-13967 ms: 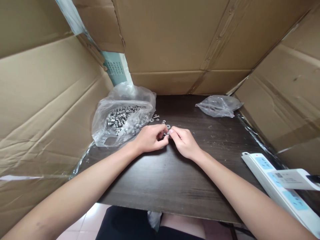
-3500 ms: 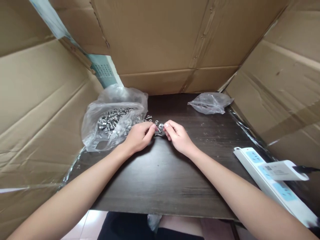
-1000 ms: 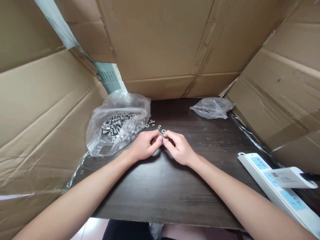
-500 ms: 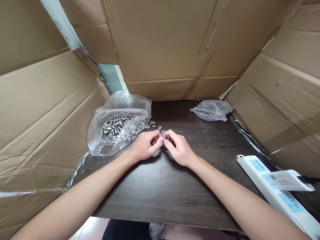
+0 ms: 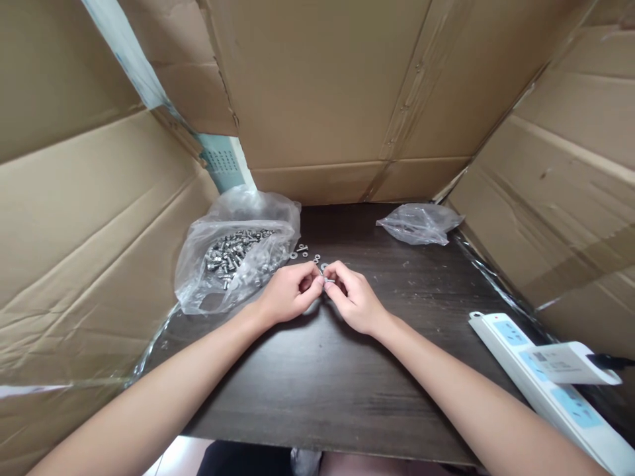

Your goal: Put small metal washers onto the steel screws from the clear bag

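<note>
My left hand [image 5: 294, 291] and my right hand [image 5: 356, 301] meet above the middle of the table, thumbs and forefingers pinched together. Between the fingertips shows a small shiny metal bolt [image 5: 328, 281], mostly covered, and both hands grip it. Whether a washer or nut is on it is too small to tell. Just beyond the fingers lie a washer [image 5: 324, 266], small nuts or rings [image 5: 317, 258] and another bolt [image 5: 302, 248]. To the left, a clear plastic bag [image 5: 191, 277] lies open with many metal bolts [image 5: 231, 254] inside.
Another clear plastic bag [image 5: 419, 223] lies at the back right of the dark table [image 5: 317, 383]. A white power strip [image 5: 526, 377] with a plug and cable runs along the right. Cardboard walls [image 5: 317, 86] enclose the back and both sides.
The view has tilted slightly. Both hands keep their pinch at the same spot, and a little more of the bolt shows between the fingertips.
</note>
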Available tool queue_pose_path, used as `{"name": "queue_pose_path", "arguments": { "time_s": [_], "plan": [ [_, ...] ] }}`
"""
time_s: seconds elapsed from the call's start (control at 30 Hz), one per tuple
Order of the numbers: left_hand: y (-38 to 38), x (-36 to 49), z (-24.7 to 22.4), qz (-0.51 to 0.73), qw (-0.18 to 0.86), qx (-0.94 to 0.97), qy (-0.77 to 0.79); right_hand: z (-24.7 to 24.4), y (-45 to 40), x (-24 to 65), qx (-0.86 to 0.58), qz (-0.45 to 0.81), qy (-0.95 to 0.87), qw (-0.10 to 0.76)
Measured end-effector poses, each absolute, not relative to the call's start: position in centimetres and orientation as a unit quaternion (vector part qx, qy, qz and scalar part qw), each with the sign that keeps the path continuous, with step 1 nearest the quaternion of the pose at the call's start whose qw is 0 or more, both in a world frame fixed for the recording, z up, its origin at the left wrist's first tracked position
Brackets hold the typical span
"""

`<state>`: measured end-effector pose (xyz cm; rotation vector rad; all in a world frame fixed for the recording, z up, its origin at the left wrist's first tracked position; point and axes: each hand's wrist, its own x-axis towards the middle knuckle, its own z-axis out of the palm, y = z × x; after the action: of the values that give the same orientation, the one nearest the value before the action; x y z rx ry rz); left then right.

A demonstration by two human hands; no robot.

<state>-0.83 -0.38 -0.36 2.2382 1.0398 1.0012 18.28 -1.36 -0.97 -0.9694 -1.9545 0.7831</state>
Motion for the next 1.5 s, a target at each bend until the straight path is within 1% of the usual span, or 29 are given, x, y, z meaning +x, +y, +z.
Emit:
{"name": "queue_pose_path", "arguments": {
  "time_s": [1.5],
  "plan": [
    [-0.22,-0.81,-0.51,0.359,0.236,0.818,0.383,-0.71,-1.41,18.30,-0.381,0.300,-0.779,0.398]
  ]
}}
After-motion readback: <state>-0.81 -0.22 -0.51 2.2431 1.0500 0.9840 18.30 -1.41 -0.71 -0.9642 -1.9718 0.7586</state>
